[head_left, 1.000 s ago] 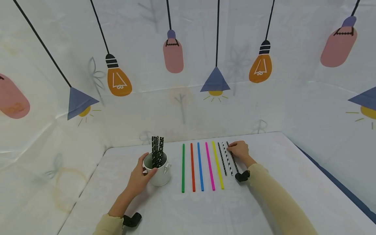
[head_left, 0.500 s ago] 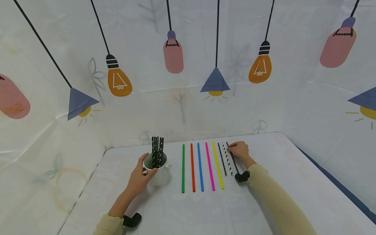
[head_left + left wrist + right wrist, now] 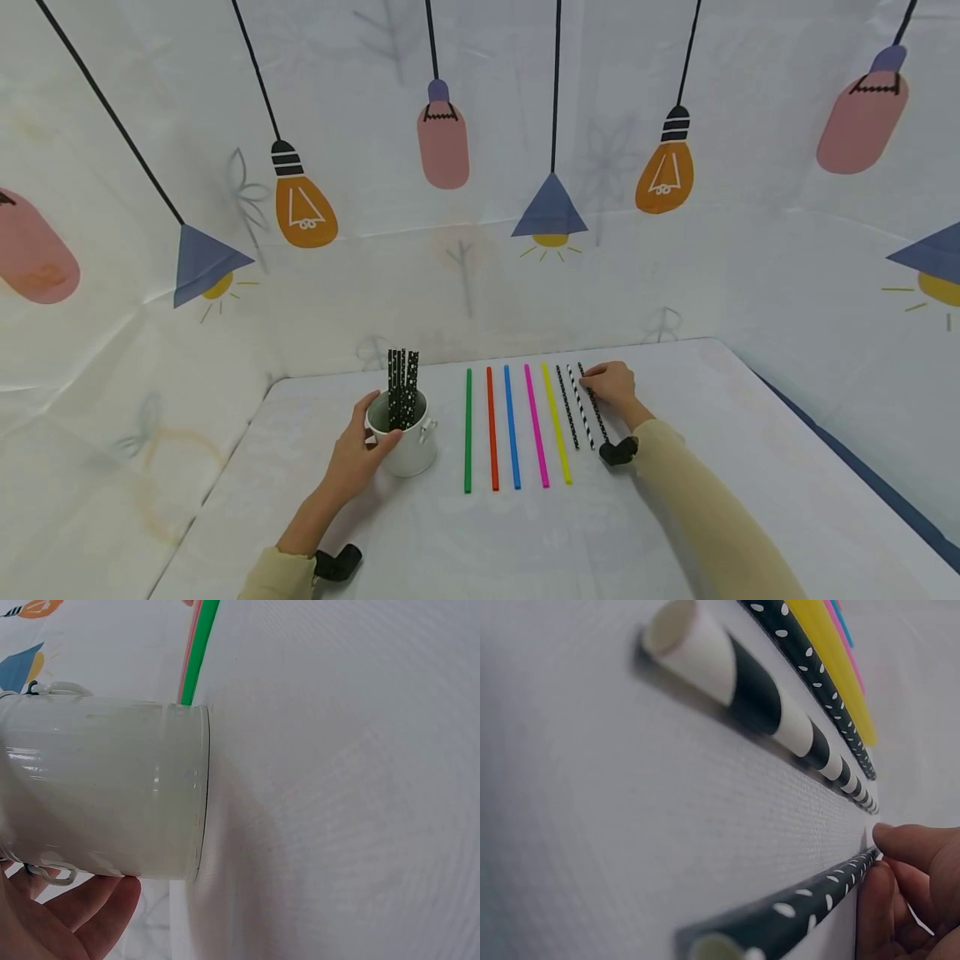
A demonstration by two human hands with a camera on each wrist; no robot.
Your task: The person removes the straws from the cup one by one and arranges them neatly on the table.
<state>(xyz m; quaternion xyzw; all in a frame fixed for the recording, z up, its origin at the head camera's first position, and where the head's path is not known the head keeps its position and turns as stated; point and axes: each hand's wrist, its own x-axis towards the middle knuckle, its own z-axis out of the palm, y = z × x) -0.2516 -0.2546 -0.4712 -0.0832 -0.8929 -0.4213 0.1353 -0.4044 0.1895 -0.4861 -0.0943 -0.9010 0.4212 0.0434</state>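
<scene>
My left hand [image 3: 352, 454] grips a small white metal bucket [image 3: 412, 454], thumb on the near rim and fingers on its left side. Several black straws with white dots [image 3: 402, 392] stand upright in it. At the right end of a row of straws, my right hand [image 3: 613, 387] pinches the far part of a black paper straw with white specks [image 3: 810, 904], which lies on the table. Beside that straw lie a black-and-white striped straw [image 3: 757, 694] and another black speckled straw [image 3: 821, 675].
Left of the patterned straws lie yellow [image 3: 557, 425], pink [image 3: 537, 429], blue [image 3: 512, 429], red [image 3: 492, 429] and green [image 3: 468, 433] straws, spaced side by side. A white cloth [image 3: 495, 550] covers the table. Behind it hangs a sheet [image 3: 487, 292] printed with lamps.
</scene>
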